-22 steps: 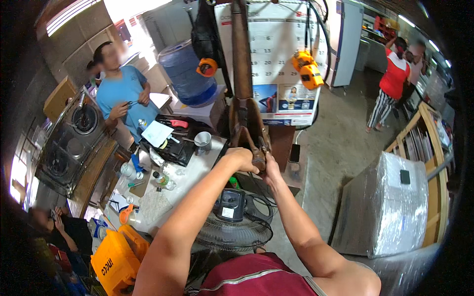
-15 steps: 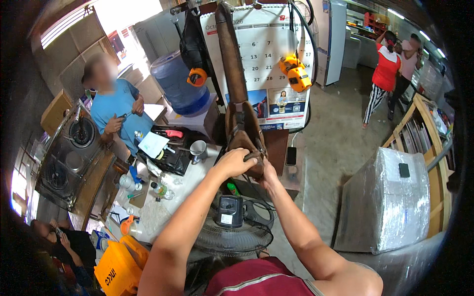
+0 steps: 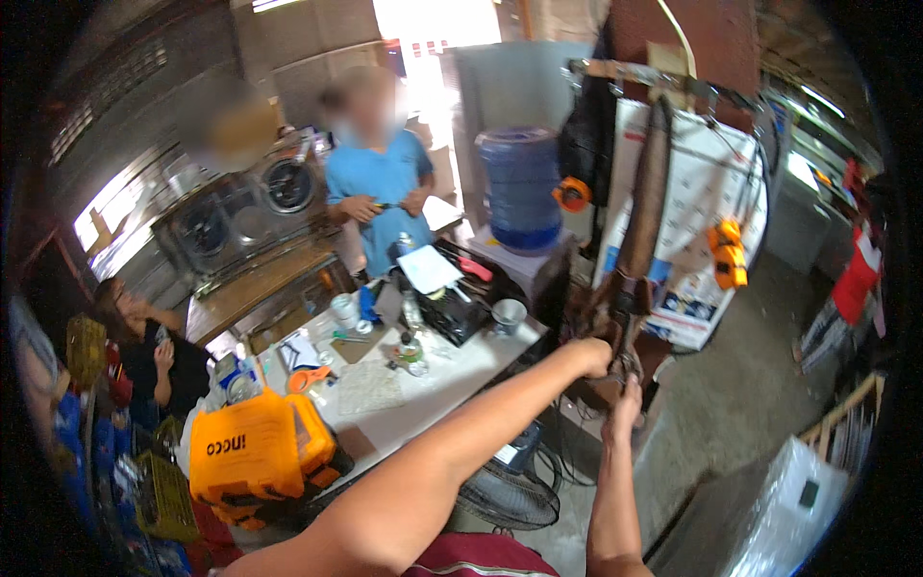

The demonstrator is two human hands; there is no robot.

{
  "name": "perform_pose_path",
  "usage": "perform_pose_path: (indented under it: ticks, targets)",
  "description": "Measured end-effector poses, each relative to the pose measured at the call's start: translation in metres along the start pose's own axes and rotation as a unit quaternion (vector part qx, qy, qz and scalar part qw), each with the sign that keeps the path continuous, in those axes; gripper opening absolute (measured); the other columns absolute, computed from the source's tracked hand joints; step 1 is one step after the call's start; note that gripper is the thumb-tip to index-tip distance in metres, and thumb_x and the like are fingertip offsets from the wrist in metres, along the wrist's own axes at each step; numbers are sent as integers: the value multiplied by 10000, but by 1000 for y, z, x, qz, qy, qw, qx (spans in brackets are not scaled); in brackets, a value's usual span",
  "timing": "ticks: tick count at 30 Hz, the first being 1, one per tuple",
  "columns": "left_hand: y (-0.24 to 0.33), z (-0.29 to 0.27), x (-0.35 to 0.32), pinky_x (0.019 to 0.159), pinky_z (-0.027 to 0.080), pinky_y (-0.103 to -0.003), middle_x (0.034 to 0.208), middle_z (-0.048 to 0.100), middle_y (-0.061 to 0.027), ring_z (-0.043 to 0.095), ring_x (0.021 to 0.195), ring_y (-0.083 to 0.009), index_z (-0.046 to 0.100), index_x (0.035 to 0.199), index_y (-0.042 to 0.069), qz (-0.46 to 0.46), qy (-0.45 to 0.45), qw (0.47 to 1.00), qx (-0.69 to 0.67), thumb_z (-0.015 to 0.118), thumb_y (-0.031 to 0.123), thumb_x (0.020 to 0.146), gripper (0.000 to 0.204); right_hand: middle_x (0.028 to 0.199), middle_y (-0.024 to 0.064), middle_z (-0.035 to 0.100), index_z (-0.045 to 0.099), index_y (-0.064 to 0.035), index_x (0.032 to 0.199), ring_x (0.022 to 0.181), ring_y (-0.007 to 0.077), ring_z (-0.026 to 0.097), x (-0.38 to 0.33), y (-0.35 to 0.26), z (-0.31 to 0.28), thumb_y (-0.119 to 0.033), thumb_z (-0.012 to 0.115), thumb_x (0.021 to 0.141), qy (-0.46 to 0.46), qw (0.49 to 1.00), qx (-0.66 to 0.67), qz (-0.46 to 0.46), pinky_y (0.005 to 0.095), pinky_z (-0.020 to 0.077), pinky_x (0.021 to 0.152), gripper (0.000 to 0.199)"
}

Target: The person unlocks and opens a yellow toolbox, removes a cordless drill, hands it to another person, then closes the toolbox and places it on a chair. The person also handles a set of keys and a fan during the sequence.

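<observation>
A brown leather-like bag [image 3: 606,313] hangs by its wide strap [image 3: 646,197] in front of a wall calendar [image 3: 702,183]. My left hand [image 3: 592,359] grips the lower part of the bag from its left side, fingers curled. Lower and to the right, my right hand [image 3: 626,404] holds the bag's bottom edge, fingers closed upward against it. The picture is blurred there, and the bag's inside is hidden. An orange tape measure [image 3: 728,255] hangs right of the bag, and another orange tape [image 3: 572,195] hangs to its left.
A white table [image 3: 433,385] carries an orange tool case [image 3: 245,442], bottles and a metal cup [image 3: 508,317]. Below my arms stands a black fan [image 3: 510,495]. One person in blue [image 3: 380,192] stands beyond the table; another sits at left. A wrapped box [image 3: 760,510] is at lower right.
My view has swung left, so the bag and both hands appear farther right. Both hands stay on the bag. More of the table and orange case shows.
</observation>
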State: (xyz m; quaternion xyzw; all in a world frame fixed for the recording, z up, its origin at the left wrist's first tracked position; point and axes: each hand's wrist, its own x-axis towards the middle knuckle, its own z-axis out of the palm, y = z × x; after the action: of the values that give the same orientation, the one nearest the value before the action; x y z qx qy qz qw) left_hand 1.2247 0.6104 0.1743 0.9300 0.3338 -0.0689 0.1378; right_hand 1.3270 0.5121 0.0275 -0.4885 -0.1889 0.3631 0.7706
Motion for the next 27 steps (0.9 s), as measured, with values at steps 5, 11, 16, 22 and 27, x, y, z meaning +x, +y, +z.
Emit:
perform_pose_path:
  ticks: [5, 11, 16, 22, 27]
  targets:
    - [14, 12, -18, 819, 598, -479, 1056, 740, -255, 732, 970, -423, 780, 944, -21, -15, 111, 993, -39, 664, 53, 788, 208, 1353, 136, 602, 522, -8, 1417, 1198, 273, 615, 3, 8, -9, -421, 487, 1097, 0, 1000, -2, 12, 424, 488, 1012, 523]
    - [15, 11, -18, 868, 581, -474, 1108, 764, -158, 724, 1061, -358, 786, 1051, 5, -17, -32, 998, 46, 646, 100, 862, 253, 1292, 117, 644, 554, -23, 1374, 1144, 255, 653, 1, 24, -17, -406, 494, 1090, -28, 999, 30, 19, 410, 517, 984, 480]
    - [13, 10, -21, 800, 606, -431, 1107, 773, -142, 745, 1033, -311, 802, 1042, 42, -46, 1, 997, 67, 755, 77, 810, 240, 1458, 176, 529, 438, 7, 1508, 1299, 319, 544, 3, 33, -2, -406, 479, 1104, 61, 998, -35, -7, 446, 441, 1062, 579]
    - [-2, 11, -31, 779, 612, -437, 1054, 777, -161, 760, 968, -327, 805, 982, 23, -28, 34, 993, 107, 745, 101, 806, 201, 1558, 203, 443, 349, 31, 1566, 1399, 341, 474, 1, 34, 5, -439, 492, 1093, 35, 999, -31, -16, 439, 393, 1123, 682]
    - [-17, 21, -52, 724, 606, -456, 1014, 767, -191, 756, 934, -342, 773, 845, 12, 43, 131, 987, 77, 659, 94, 826, 141, 1329, 113, 596, 517, -22, 1405, 1189, 264, 606, -5, 43, 8, -376, 482, 1101, 46, 999, -7, 20, 411, 496, 982, 468]
